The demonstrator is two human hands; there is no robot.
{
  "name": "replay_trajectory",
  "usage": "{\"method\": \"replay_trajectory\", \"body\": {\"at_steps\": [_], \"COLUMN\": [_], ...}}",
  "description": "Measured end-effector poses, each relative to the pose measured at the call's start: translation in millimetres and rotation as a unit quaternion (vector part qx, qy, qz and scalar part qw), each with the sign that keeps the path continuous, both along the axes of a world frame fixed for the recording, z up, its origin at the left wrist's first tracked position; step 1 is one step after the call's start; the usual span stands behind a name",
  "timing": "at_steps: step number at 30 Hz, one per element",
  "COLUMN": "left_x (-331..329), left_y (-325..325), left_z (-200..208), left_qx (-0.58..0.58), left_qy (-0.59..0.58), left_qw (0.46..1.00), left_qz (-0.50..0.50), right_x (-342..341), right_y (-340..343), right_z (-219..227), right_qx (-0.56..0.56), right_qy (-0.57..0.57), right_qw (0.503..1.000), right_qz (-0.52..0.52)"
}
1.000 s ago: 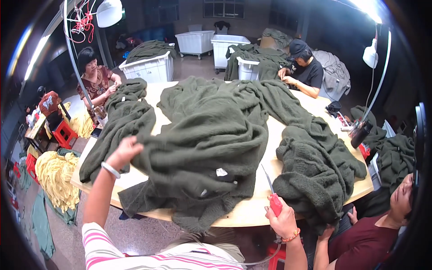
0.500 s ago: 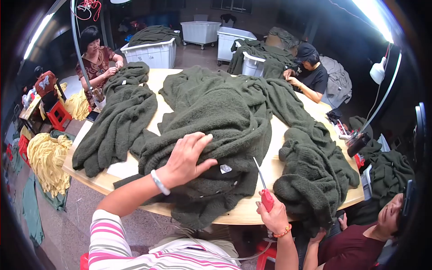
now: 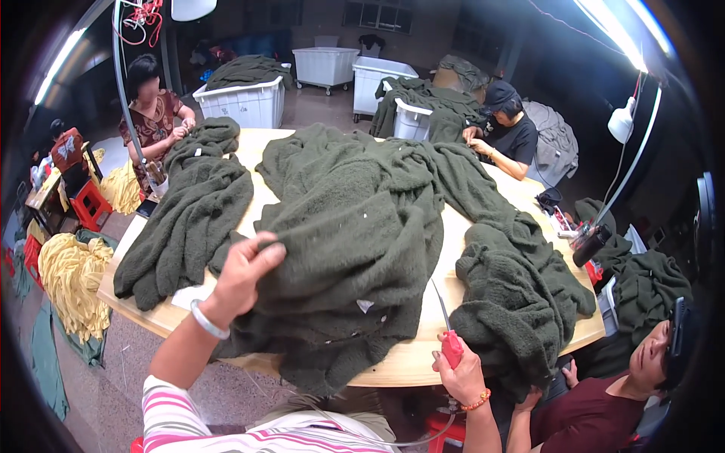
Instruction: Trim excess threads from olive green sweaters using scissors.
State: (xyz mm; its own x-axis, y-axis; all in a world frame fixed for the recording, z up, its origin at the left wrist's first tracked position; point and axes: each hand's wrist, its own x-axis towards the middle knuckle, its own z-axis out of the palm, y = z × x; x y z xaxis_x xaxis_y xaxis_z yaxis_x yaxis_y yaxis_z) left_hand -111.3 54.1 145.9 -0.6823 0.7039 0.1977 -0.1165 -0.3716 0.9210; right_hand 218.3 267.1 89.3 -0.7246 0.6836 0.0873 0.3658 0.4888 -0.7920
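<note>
A large dark green fuzzy knit garment (image 3: 355, 234) lies heaped over the middle of the wooden table (image 3: 393, 371) in front of me. My left hand (image 3: 243, 278), with a pale bangle at the wrist, pinches a fold at its left side, thumb on top, and the cloth is lifted there. A small white tag (image 3: 365, 306) shows on the near part of the garment. In my right hand (image 3: 462, 374) is a tool with a red handle (image 3: 452, 349) and a long thin metal shaft, pointing up and away beside the garment's right edge. A hose or cord runs below that hand.
More dark green garments lie at the table's left (image 3: 192, 215) and right (image 3: 521, 302). Two people work at the far corners; another sits at the near right. A black bottle (image 3: 593, 244) stands at the right edge. White bins (image 3: 242, 104) stand behind. Yellow cloth (image 3: 74, 283) is piled at left.
My left hand has gone from lying spread on the garment to gripping its left side, a little lower and to the left. The cloth has shifted. My right hand stays nearly in place with the tool.
</note>
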Motion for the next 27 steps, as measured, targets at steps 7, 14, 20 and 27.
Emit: {"method": "replay_trajectory", "body": {"at_steps": [7,14,20,27], "left_x": [28,22,35,38], "left_y": [-18,5,25,23], "left_z": [-43,-47,-91,-107], "left_qx": [-0.159,-0.146,-0.088,-0.049], "left_qy": [-0.086,-0.097,-0.189,-0.200], "left_qw": [0.970,0.970,0.964,0.960], "left_qz": [-0.162,-0.166,-0.163,-0.190], "right_x": [-15,-10,-19,-27], "right_y": [-11,-35,-67,-70], "right_z": [1,27,41,49], "right_qx": [0.036,0.089,0.138,0.160], "right_qy": [0.002,-0.016,-0.174,-0.204], "right_qw": [0.999,0.993,0.955,0.949], "right_qz": [0.033,0.076,0.199,0.181]}}
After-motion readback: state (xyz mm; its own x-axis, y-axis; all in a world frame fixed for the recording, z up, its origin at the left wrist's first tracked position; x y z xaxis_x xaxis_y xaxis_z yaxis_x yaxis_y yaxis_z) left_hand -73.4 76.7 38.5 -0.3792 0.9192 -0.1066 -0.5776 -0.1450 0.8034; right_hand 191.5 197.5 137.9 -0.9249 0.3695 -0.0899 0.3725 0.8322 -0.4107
